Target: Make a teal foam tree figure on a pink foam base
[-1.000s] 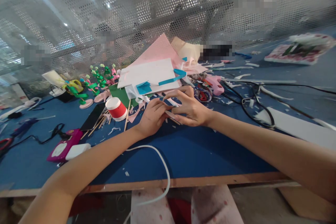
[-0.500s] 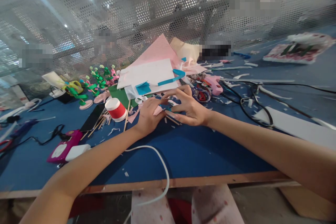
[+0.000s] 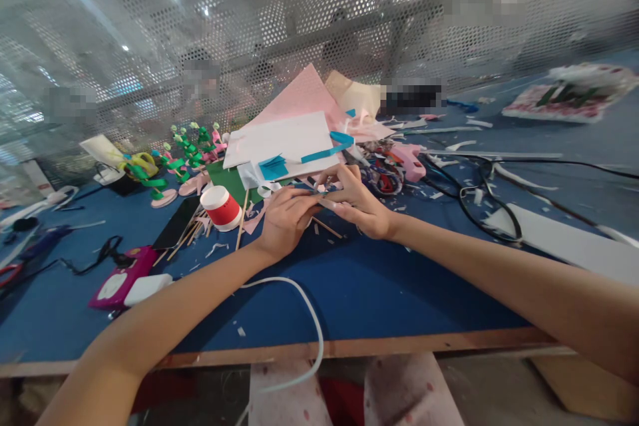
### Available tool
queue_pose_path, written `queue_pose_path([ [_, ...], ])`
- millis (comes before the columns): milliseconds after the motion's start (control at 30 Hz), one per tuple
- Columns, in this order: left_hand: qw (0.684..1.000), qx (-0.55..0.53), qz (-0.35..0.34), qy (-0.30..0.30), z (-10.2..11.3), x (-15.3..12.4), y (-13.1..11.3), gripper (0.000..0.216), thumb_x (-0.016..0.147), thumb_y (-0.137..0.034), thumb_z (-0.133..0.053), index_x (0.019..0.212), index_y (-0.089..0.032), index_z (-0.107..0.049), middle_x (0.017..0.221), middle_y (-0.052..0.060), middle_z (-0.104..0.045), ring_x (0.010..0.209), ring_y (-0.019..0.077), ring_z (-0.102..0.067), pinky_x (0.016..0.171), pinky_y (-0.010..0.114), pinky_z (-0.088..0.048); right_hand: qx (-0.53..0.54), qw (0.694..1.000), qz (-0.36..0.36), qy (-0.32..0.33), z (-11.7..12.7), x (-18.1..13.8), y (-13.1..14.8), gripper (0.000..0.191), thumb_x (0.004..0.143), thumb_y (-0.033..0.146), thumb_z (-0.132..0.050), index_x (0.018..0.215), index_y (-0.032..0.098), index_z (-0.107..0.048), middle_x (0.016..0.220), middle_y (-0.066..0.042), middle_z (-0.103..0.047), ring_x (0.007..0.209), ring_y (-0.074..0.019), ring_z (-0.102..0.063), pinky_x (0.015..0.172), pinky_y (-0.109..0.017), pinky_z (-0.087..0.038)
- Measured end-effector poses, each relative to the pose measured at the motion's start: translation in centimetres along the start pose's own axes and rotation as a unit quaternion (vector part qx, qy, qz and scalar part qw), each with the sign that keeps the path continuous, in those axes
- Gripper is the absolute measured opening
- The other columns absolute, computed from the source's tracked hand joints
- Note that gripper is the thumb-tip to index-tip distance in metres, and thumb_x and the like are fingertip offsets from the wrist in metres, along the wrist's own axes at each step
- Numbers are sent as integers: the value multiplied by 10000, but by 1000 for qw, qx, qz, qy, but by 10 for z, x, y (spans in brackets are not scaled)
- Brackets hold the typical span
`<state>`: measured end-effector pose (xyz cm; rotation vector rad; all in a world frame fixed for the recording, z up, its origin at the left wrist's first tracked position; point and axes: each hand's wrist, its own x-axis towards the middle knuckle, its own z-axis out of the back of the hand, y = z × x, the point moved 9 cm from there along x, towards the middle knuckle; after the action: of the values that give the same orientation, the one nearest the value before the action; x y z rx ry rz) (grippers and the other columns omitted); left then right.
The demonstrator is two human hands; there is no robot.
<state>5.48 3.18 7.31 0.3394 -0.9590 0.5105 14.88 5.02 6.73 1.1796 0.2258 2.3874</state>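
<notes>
Above the blue table, my left hand (image 3: 285,218) and my right hand (image 3: 360,205) meet at their fingertips. Between them a sliver of a blue paper strip (image 3: 323,193) shows; the fingers cover most of it. Both hands are closed in a pinch on it. Below the fingers a thin wooden stick (image 3: 328,228) lies on the table. Just beyond the hands are a white sheet (image 3: 294,135), a longer blue strip (image 3: 327,152) and small folded blue pieces (image 3: 272,167). A red-and-white paper cup (image 3: 220,208) stands left of my left hand.
Green paper plants (image 3: 192,150) stand at the back left. A magenta power strip (image 3: 124,276) with a white plug lies front left, near a white cable (image 3: 312,313). To the right are a pink glue gun (image 3: 408,161), black cords (image 3: 462,196) and paper scraps. Perforated metal mesh (image 3: 279,33) rises behind.
The hands have drawn closer together, and their fingertips now overlap around the blue strip. The pink scrap seen at the left fingers is now hidden.
</notes>
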Motion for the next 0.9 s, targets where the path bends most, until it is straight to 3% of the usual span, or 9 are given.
queue_pose_path([
  [167, 1000, 7, -12, -7, -1, 0, -1, 208, 817, -287, -558, 924, -135, -650, 793, 67, -696, 786, 169, -616, 722, 315, -508, -16, 1000, 1, -4, 1, 0, 2, 557, 888, 494, -233, 806, 154, -667, 1071, -110, -415, 1016, -244, -367, 917, -476, -260],
  [333, 999, -18, -22, 46, -5, 1, -5, 235, 873, -188, -431, 1009, -135, -615, 850, 81, -683, 837, 168, -609, 765, 334, -512, -68, 996, 61, 24, -1, 0, 13, 499, 870, 470, -310, 716, 165, -673, 1160, -116, -436, 1077, -265, -371, 946, -489, -250],
  [467, 993, -84, -45, 64, -7, 2, -10, 224, 849, -127, -444, 1016, -133, -594, 871, 82, -683, 856, 162, -615, 745, 313, -525, -130, 985, 110, 24, -2, -2, 20, 440, 863, 412, -359, 650, 178, -665, 1212, -97, -488, 1109, -273, -389, 936, -488, -282],
  [700, 983, -152, -59, 83, -14, -2, -10, 243, 831, -89, -421, 998, -162, -581, 903, 74, -680, 898, 151, -635, 764, 299, -530, -239, 957, 161, 32, -7, -5, 34, 360, 834, 368, -453, 566, 216, -641, 1146, -39, -600, 1045, -249, -446, 885, -466, -357],
  [900, 981, -160, -80, 70, -8, 0, -17, 269, 834, -73, -416, 1059, -152, -540, 901, 82, -657, 895, 149, -611, 770, 290, -522, -256, 947, 196, 0, 0, -5, 45, 301, 818, 331, -491, 580, 214, -634, 1128, -50, -604, 1014, -245, -444, 836, -460, -375],
])
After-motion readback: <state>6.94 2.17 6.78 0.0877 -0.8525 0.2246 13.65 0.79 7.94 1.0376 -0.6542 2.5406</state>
